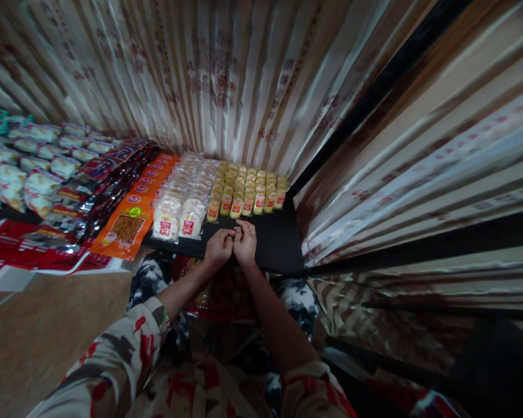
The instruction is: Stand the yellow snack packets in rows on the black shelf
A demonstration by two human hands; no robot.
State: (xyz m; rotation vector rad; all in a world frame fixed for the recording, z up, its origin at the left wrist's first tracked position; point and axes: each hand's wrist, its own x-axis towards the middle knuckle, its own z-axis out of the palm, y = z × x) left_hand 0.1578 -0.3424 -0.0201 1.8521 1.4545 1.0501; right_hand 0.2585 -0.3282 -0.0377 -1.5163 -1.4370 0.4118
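My left hand [219, 248] and my right hand [245, 244] are side by side over the front of a black board [279, 241]. Both hands have curled fingers, and their fingertips meet. Anything between them is hidden or too small to make out. Just beyond my right hand stand rows of small yellow snack packets [248, 203] with red labels. Left of those lie clear packets of pale round crackers [192, 217], also with red labels. None of these packets is visibly in my hands.
An orange snack bag [133, 217], dark shiny packets [76, 209] and white snack bags [41, 188] continue leftward. A red package [187, 305] lies below the board, between my knees. Pleated printed sheeting [226, 75] and a black pole [353, 98] bound the back and right.
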